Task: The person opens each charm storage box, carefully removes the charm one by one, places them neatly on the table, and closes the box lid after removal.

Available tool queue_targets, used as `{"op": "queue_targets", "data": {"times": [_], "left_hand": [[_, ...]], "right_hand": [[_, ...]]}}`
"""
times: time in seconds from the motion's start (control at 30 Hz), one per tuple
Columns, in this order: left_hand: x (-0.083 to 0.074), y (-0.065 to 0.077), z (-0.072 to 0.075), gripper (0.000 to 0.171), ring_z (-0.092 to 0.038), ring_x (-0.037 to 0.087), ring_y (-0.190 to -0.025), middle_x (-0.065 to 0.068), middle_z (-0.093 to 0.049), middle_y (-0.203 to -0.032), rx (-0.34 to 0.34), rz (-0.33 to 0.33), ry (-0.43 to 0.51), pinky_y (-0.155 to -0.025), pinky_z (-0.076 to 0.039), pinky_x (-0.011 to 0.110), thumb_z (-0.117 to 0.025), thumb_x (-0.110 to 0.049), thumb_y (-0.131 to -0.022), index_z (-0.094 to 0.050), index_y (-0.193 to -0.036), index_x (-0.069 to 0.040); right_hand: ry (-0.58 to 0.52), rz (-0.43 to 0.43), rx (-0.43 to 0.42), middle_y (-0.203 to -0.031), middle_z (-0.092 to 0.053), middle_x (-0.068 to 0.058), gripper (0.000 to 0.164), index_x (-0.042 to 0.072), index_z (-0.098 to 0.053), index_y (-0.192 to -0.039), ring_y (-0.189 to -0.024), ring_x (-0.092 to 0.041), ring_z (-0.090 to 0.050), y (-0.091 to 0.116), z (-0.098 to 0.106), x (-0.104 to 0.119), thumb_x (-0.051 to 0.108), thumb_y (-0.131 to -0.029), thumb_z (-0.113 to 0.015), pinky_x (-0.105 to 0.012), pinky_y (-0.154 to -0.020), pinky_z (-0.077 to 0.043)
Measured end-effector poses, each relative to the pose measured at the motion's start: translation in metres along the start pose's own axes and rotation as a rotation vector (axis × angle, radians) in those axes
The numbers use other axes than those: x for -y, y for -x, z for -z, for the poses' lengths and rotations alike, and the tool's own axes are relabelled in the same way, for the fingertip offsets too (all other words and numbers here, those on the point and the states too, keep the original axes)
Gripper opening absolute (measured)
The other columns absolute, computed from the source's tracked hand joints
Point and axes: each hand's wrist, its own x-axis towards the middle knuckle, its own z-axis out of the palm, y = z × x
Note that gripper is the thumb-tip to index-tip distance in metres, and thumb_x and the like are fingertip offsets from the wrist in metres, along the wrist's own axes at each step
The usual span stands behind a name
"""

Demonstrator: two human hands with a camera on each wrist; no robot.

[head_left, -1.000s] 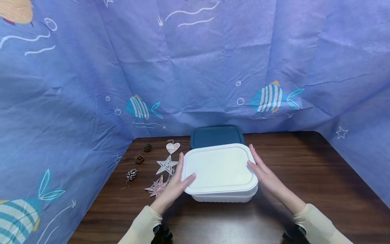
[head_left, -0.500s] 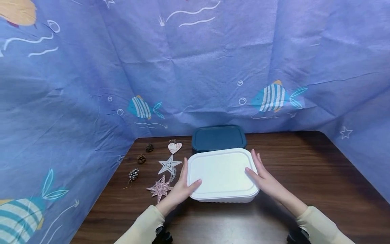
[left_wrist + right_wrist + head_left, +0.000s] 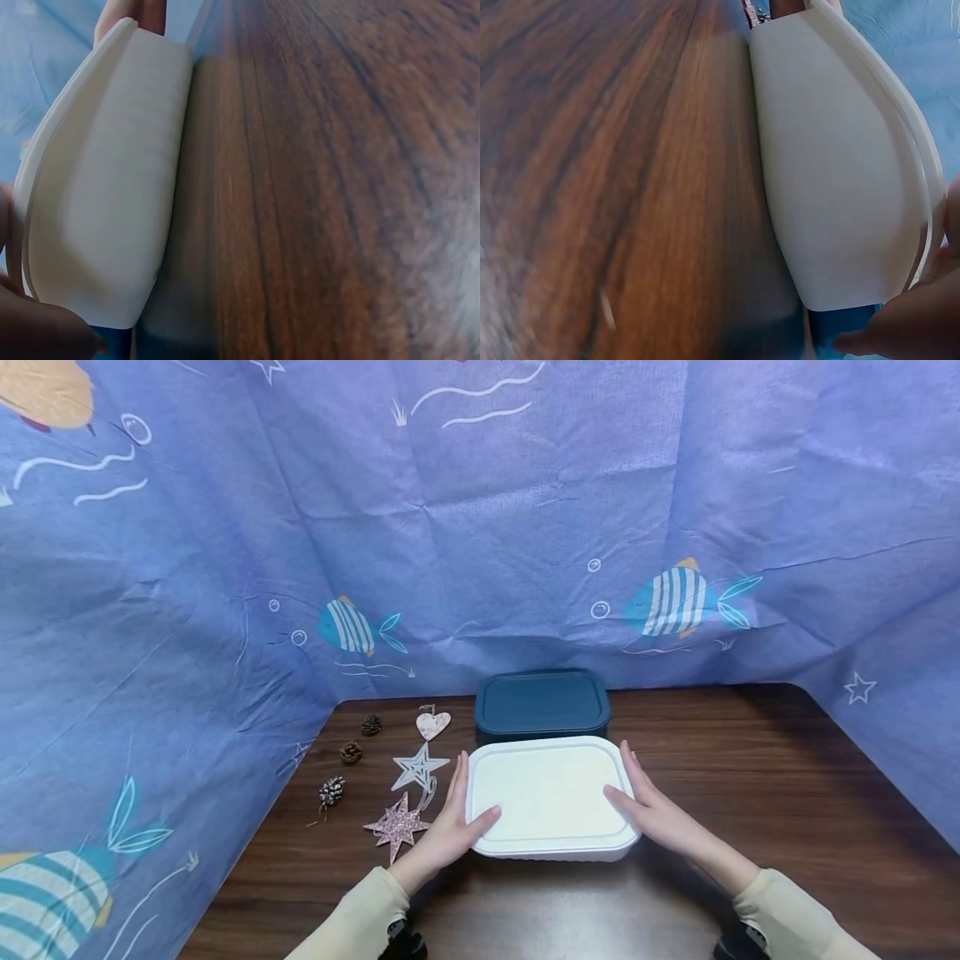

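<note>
A white rectangular lidded box (image 3: 555,793) lies between both hands in the head view, lid up. My left hand (image 3: 452,827) holds its left end, thumb over the lid's edge and fingers along the side. The right hand (image 3: 654,806) holds the opposite end in the same way, thumb on the rim. Both wrist views show the box's pale side wall (image 3: 112,172) low over the wooden tabletop, its base at or very near the wood. Part of the left hand (image 3: 37,322) and of the right hand (image 3: 907,322) shows at the edges of those views.
Behind the white box stands a dark blue lidded box (image 3: 542,703). Left on the table (image 3: 750,777) lie a heart ornament (image 3: 432,724), a silver star (image 3: 418,767), a pink glitter star (image 3: 397,827) and pine cones (image 3: 332,791). A blue fish-print cloth (image 3: 480,527) hangs behind.
Both hands have lowered the white box, and it sits slightly nearer to me. More of the dark blue box shows behind it. The head view has shifted a little.
</note>
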Motion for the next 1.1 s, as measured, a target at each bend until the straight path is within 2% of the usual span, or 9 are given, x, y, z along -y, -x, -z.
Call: {"op": "queue_targets", "data": {"times": [0.27,0.5,0.7,1.1], "left_hand": [[-0.001,0.0,0.001,0.099,0.002,0.039,-0.152,0.016,0.008,-0.168,0.026,0.037,0.009,-0.117,-0.008,0.064,-0.067,-0.039,-0.096,0.003,-0.163,-0.021],[-0.001,0.001,-0.001,0.098,0.003,0.04,-0.152,0.018,0.009,-0.167,0.049,0.0,0.003,-0.117,-0.007,0.064,-0.067,-0.039,-0.097,0.002,-0.163,-0.016],[-0.005,0.0,-0.003,0.097,0.0,0.042,-0.152,0.019,0.008,-0.167,0.067,-0.002,0.002,-0.117,-0.009,0.064,-0.066,-0.038,-0.097,0.0,-0.163,-0.016],[-0.01,-0.001,-0.004,0.098,-0.002,0.037,-0.153,0.016,0.006,-0.168,0.061,0.043,0.001,-0.119,-0.012,0.058,-0.067,-0.039,-0.096,-0.002,-0.162,-0.009]], "right_hand": [[0.002,-0.001,0.012,-0.166,0.013,-0.021,0.09,0.005,0.009,-0.16,-0.151,-0.044,0.01,0.0,-0.001,-0.001,0.042,-0.105,-0.052,-0.07,-0.114,-0.001],[0.003,0.002,0.01,-0.165,0.015,-0.022,0.09,0.002,0.01,-0.159,-0.15,-0.045,0.011,0.005,0.0,-0.002,0.041,-0.105,-0.051,-0.07,-0.114,-0.001],[0.019,-0.019,0.005,-0.164,0.013,-0.025,0.09,-0.003,0.008,-0.158,-0.15,-0.046,0.009,0.009,0.001,-0.004,0.042,-0.106,-0.05,-0.069,-0.114,-0.002],[0.03,-0.055,0.001,-0.165,0.01,-0.026,0.092,-0.002,0.007,-0.159,-0.15,-0.048,0.006,0.01,0.0,-0.004,0.046,-0.105,-0.05,-0.068,-0.114,-0.003]]}}
